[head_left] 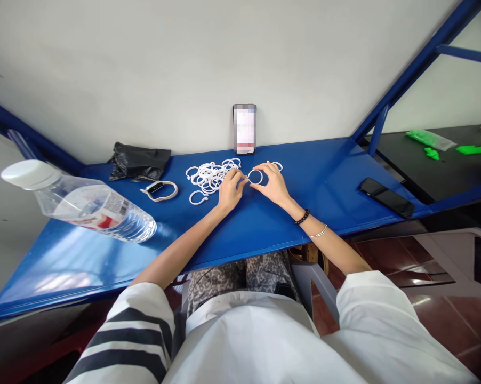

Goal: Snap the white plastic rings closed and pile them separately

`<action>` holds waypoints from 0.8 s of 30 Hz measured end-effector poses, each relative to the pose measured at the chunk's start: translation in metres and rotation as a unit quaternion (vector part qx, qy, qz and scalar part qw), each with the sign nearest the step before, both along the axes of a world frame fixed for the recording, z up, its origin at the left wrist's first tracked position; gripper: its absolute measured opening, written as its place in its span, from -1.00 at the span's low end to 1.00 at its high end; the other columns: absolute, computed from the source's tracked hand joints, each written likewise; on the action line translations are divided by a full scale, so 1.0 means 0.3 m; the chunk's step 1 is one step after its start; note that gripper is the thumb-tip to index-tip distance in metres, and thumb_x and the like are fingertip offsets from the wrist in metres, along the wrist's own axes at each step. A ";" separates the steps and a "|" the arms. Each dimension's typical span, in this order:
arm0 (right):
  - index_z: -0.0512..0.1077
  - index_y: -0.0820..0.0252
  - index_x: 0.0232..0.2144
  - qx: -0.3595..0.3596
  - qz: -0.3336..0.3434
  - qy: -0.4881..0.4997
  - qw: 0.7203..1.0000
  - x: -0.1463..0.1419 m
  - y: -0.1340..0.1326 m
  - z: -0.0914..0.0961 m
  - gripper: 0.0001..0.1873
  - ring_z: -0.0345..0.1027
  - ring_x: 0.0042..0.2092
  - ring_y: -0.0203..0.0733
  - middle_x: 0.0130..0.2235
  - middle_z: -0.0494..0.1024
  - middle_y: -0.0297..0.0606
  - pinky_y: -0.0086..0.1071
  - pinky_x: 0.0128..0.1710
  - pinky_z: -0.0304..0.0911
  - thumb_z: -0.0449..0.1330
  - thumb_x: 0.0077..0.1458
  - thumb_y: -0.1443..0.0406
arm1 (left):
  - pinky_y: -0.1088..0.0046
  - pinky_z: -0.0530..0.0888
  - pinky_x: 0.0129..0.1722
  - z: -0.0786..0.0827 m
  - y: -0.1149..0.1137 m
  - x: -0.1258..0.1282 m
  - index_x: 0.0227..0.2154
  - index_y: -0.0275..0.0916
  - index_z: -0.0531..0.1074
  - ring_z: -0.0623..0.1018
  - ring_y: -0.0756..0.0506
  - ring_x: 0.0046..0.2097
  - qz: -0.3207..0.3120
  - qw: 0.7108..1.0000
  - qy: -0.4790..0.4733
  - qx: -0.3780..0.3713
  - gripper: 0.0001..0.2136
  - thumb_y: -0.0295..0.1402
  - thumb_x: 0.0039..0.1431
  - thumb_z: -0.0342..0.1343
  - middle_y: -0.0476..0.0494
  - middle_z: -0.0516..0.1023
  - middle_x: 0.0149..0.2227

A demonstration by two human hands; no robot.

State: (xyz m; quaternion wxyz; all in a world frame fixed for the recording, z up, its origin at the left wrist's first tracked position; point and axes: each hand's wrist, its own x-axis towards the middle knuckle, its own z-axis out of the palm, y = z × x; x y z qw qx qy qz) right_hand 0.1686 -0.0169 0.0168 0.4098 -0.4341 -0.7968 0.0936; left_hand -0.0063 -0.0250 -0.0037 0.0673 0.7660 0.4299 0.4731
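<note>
Between my two hands is a white plastic ring (255, 177) with a small clasp at its left side, held just above the blue table. My left hand (231, 190) pinches the clasp end with thumb and fingers. Thumb and index finger of my right hand (275, 184) grip the ring's right side. Left of my hands lies a loose pile of similar white rings (208, 175), several of them overlapping. One more white ring (278, 166) lies beyond my right hand, partly covered by it.
A phone (245, 130) leans on the wall at the back. Left stand a water bottle (100, 208), a black plastic bag (138, 162) and a watch (160, 191). Another phone (386, 197) lies at the right edge of the blue table (320, 192). Blue frame bars (408, 80) rise there.
</note>
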 end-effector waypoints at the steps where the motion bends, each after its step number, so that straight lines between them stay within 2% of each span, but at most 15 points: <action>1: 0.41 0.07 -0.15 0.002 -0.001 0.002 1.000 0.000 -0.001 0.002 -0.69 0.34 0.02 0.04 -0.10 0.50 -0.22 0.07 0.21 0.09 0.32 0.01 0.24 | 0.40 0.45 -0.25 0.001 -0.001 0.000 -0.33 -0.23 0.36 0.48 -0.08 -0.21 -0.001 1.000 0.000 -0.001 -0.92 -0.39 0.28 0.01 -0.15 0.43 -0.23; 12: 0.40 0.08 -0.19 0.009 -0.026 0.015 1.000 -0.007 -0.014 0.014 -0.73 0.37 -0.03 0.03 -0.14 0.52 -0.21 0.05 0.16 0.17 0.30 0.01 0.26 | 0.40 0.44 -0.24 0.005 -0.004 0.004 -0.21 -0.20 0.39 0.47 -0.08 -0.21 -0.006 1.000 0.002 -0.009 -0.90 -0.34 0.30 0.01 -0.16 0.43 -0.18; 18: 0.39 0.10 -0.11 0.015 -0.017 0.015 1.000 -0.007 -0.009 0.005 -0.66 0.39 -0.05 0.00 -0.14 0.53 -0.21 0.03 0.18 0.15 0.27 0.02 0.31 | 0.41 0.44 -0.26 0.001 0.000 0.002 -0.19 -0.21 0.39 0.47 -0.06 -0.22 -0.005 1.000 0.003 -0.006 -0.90 -0.36 0.29 0.02 -0.15 0.42 -0.18; 24: 0.35 0.08 0.01 0.005 -0.004 0.001 1.000 -0.005 -0.006 -0.001 -0.57 0.35 0.02 0.02 -0.08 0.51 -0.20 0.08 0.21 0.10 0.22 0.05 0.34 | 0.42 0.44 -0.28 -0.002 0.000 0.002 -0.20 -0.20 0.39 0.48 -0.06 -0.22 0.000 1.000 0.001 -0.009 -0.90 -0.34 0.29 0.03 -0.15 0.42 -0.18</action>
